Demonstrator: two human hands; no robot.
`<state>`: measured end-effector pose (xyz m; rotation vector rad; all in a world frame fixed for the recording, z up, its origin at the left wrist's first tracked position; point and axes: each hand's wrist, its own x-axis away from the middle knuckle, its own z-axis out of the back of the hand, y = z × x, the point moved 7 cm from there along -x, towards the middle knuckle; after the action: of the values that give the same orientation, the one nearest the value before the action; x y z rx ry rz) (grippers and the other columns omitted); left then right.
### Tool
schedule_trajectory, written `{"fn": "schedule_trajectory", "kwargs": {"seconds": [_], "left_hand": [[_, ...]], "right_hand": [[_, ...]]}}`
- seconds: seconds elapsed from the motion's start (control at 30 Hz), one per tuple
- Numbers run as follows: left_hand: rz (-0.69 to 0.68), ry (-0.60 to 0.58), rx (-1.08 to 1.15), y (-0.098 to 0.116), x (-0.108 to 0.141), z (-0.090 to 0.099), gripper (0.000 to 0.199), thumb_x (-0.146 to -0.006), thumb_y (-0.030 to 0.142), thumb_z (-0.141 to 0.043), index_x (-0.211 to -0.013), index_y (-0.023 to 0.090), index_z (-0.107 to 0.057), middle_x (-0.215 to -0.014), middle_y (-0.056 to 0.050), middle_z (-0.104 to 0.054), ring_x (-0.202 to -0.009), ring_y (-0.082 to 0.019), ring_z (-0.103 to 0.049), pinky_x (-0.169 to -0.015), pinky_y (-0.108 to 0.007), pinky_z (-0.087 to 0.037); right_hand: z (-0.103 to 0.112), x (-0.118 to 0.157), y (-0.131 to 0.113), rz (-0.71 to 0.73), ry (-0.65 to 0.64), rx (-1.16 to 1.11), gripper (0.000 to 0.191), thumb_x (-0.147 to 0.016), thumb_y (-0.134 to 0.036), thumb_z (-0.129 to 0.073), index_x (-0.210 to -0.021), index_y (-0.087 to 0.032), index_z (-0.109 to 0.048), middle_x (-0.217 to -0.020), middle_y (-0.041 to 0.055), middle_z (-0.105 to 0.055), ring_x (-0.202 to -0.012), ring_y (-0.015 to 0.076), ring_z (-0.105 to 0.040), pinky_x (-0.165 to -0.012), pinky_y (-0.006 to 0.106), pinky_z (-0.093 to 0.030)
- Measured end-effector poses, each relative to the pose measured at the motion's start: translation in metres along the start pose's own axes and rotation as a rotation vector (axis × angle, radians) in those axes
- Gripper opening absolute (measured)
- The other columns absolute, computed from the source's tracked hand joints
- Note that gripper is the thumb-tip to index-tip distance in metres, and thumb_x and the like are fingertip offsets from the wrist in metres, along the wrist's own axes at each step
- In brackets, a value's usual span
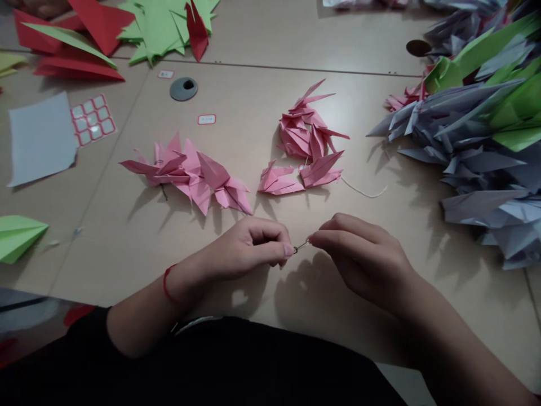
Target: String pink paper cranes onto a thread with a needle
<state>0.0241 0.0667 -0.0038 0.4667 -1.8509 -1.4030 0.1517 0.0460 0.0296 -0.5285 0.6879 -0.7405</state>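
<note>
As we look down at the tabletop (262, 101), our left hand (243, 248) and right hand (359, 259) have fingers curled, pinching a thin metal wire (301, 246) between them, in front of us, near two clusters of pink origami cranes (304, 141); white thread (363, 189) lies beside them.

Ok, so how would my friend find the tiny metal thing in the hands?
On the tan table, find the pink paper cranes. Just below, the left hand, with its red string, and the right hand nearly meet. Between their fingertips sits a tiny metal wire loop, thin and shiny, not folded paper.
</note>
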Motion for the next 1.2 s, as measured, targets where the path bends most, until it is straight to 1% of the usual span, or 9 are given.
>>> {"fn": "schedule_trajectory", "kwargs": {"seconds": [0.1, 0.23, 0.37, 0.5, 0.67, 0.83, 1.03, 1.13, 1.2], "left_hand": [[-0.015, 0.036, 0.024, -0.002, 0.000, 0.003, 0.024, -0.079, 0.021, -0.055, -0.055, 0.015, -0.053, -0.053, 0.003, -0.049, -0.053, -0.008, -0.042, -0.053, -0.022, -0.033], [-0.032, 0.066, 0.035, -0.003, 0.000, 0.006, 0.025, -0.079, 0.021, -0.055, -0.055, 0.015, -0.054, -0.053, 0.003, -0.049, -0.053, -0.007, -0.041, -0.052, -0.022, -0.031], [-0.031, 0.060, 0.019, -0.002, 0.001, 0.005, 0.024, -0.081, 0.022, -0.055, -0.058, 0.015, -0.055, -0.055, 0.003, -0.049, -0.054, -0.007, -0.042, -0.053, -0.021, -0.032], [0.007, 0.087, 0.017, -0.004, 0.001, 0.007, 0.025, -0.083, 0.025, -0.055, -0.061, 0.014, -0.056, -0.056, 0.004, -0.048, -0.052, -0.006, -0.039, -0.049, -0.020, -0.029], [0.006, 0.082, 0.009, -0.004, -0.001, 0.005, 0.026, -0.085, 0.028, -0.054, -0.063, 0.014, -0.056, -0.055, 0.004, -0.046, -0.050, -0.005, -0.038, -0.047, -0.019, -0.030], [-0.017, 0.097, -0.023, -0.001, -0.001, 0.005, 0.024, -0.087, 0.027, -0.054, -0.067, 0.014, -0.059, -0.058, 0.003, -0.050, -0.054, -0.006, -0.043, -0.050, -0.017, -0.034], [-0.042, 0.119, -0.055, 0.001, 0.000, 0.006, 0.025, -0.086, 0.030, -0.055, -0.068, 0.014, -0.061, -0.061, 0.002, -0.054, -0.057, -0.007, -0.048, -0.054, -0.018, -0.039], [-0.050, 0.136, -0.120, 0.001, 0.000, 0.009, 0.025, -0.088, 0.030, -0.054, -0.070, 0.014, -0.063, -0.063, 0.001, -0.058, -0.057, -0.007, -0.049, -0.053, -0.018, -0.039], [-0.074, 0.218, -0.216, 0.003, 0.000, 0.016, 0.023, -0.088, 0.031, -0.053, -0.077, 0.015, -0.065, -0.070, -0.001, -0.063, -0.058, -0.007, -0.051, -0.053, -0.018, -0.040]], "right_hand": [[0.001, 0.000, 0.001, -0.023, 0.002, -0.022, 0.031, -0.082, 0.001, -0.044, -0.097, -0.022, -0.057, -0.073, 0.0027, -0.056, -0.061, 0.0124, -0.054, -0.054, 0.024, -0.041], [0.001, -0.001, 0.000, -0.025, -0.004, -0.013, 0.031, -0.082, 0.001, -0.043, -0.095, -0.021, -0.059, -0.072, 0.0029, -0.057, -0.060, 0.0122, -0.054, -0.053, 0.024, -0.041], [-0.003, 0.000, -0.003, 0.009, -0.021, 0.018, 0.031, -0.081, 0.002, -0.043, -0.095, -0.020, -0.060, -0.072, 0.0029, -0.058, -0.059, 0.0115, -0.053, -0.052, 0.023, -0.039], [-0.007, 0.000, -0.008, 0.053, -0.020, 0.019, 0.031, -0.081, 0.003, -0.044, -0.094, -0.020, -0.060, -0.071, 0.0026, -0.058, -0.060, 0.0112, -0.051, -0.052, 0.023, -0.038], [-0.008, -0.002, -0.011, 0.072, -0.037, 0.014, 0.031, -0.081, 0.004, -0.042, -0.092, -0.018, -0.060, -0.071, 0.0033, -0.059, -0.061, 0.0114, -0.051, -0.052, 0.024, -0.039], [-0.007, -0.001, -0.010, 0.051, -0.022, -0.037, 0.031, -0.081, 0.002, -0.042, -0.092, -0.019, -0.061, -0.071, 0.0033, -0.059, -0.060, 0.0112, -0.053, -0.052, 0.023, -0.041], [-0.005, 0.000, -0.008, -0.001, 0.011, -0.102, 0.030, -0.083, -0.001, -0.043, -0.094, -0.021, -0.063, -0.073, 0.0033, -0.060, -0.063, 0.0121, -0.058, -0.055, 0.024, -0.045], [-0.004, -0.001, -0.007, -0.010, 0.010, -0.103, 0.031, -0.082, 0.001, -0.043, -0.093, -0.020, -0.062, -0.074, 0.0038, -0.060, -0.064, 0.0121, -0.058, -0.055, 0.023, -0.046], [-0.002, -0.002, -0.005, -0.018, 0.006, -0.089, 0.030, -0.081, 0.002, -0.043, -0.093, -0.020, -0.061, -0.075, 0.0043, -0.060, -0.064, 0.0119, -0.058, -0.055, 0.023, -0.046]]}}
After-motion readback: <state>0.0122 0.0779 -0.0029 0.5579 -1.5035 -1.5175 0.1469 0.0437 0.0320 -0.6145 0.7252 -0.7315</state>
